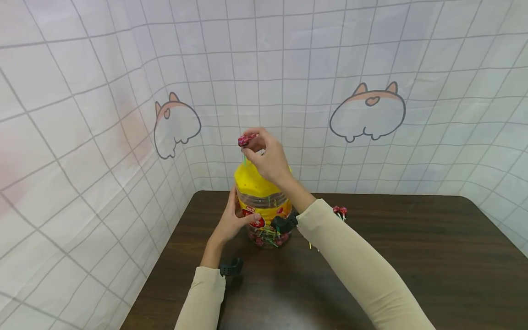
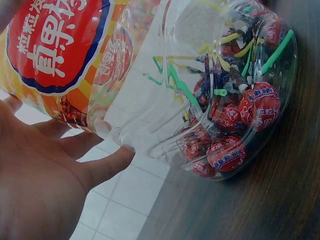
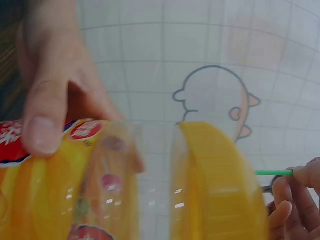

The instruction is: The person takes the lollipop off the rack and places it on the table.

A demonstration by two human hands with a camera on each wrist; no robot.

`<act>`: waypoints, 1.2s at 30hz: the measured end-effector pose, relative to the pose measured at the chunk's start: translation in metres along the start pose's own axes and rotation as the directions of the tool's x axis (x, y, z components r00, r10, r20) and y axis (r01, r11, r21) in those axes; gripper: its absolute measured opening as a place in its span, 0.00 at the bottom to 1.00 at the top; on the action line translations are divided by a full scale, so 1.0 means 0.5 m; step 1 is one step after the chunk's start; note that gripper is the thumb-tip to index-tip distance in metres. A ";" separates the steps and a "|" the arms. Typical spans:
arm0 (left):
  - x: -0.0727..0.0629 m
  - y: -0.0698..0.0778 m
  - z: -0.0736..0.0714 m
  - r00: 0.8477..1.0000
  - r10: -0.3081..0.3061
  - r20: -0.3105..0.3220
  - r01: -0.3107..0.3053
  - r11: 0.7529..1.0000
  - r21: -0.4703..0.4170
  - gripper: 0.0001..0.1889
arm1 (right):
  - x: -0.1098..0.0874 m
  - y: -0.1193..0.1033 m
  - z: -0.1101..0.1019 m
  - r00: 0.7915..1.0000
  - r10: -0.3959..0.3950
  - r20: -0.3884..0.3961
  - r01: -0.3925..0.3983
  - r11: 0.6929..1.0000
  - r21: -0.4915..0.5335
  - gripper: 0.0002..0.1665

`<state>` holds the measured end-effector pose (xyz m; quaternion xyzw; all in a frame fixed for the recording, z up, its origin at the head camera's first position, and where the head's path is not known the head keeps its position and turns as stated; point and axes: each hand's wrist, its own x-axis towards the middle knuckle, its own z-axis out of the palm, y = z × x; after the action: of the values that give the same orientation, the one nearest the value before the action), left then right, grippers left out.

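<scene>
A clear plastic jar (image 1: 264, 201) with a yellow top and a yellow-and-red label stands upright on the table. My left hand (image 1: 228, 223) grips its left side, the thumb lying across the label. Above the jar's top, my right hand (image 1: 269, 158) pinches a lollipop (image 1: 246, 140) in a red-purple wrapper. In the right wrist view its green stick (image 3: 274, 173) points toward the yellow top (image 3: 217, 185). Wrapped lollipops (image 2: 259, 106) with green and yellow sticks lie at the jar's bottom in the left wrist view. Whether the jar's mouth is covered cannot be seen.
More lollipops (image 1: 340, 211) lie on the dark wooden table (image 1: 412, 256) right of the jar, partly hidden behind the right forearm. A white gridded curtain (image 1: 288, 59) with cartoon animals hangs behind the table and along its left. Both wrists wear black straps.
</scene>
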<state>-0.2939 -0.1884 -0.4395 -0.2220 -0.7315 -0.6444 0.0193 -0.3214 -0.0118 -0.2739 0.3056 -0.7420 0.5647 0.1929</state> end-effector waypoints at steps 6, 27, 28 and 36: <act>-0.001 0.001 0.000 1.000 -0.006 0.002 0.006 1.000 -0.003 0.55 | -0.006 -0.019 -0.011 1.000 0.016 -0.024 -0.015 0.999 0.038 0.21; -0.017 0.007 0.013 1.000 -0.010 -0.022 0.011 1.000 0.009 0.55 | -0.094 -0.016 -0.073 0.999 0.038 0.035 -0.044 0.981 0.187 0.24; -0.017 0.007 0.014 1.000 -0.013 -0.024 0.013 1.000 0.009 0.55 | -0.099 -0.015 -0.076 0.999 0.043 0.033 -0.049 0.981 0.188 0.24; -0.019 0.008 0.017 1.000 -0.009 -0.025 0.009 1.000 0.004 0.56 | -0.136 0.002 -0.098 0.999 0.036 0.013 -0.038 0.972 0.234 0.24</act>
<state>-0.2818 -0.1830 -0.4401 -0.2107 -0.7335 -0.6457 0.0260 -0.2749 0.0513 -0.3033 0.3148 -0.6767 0.6503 0.1416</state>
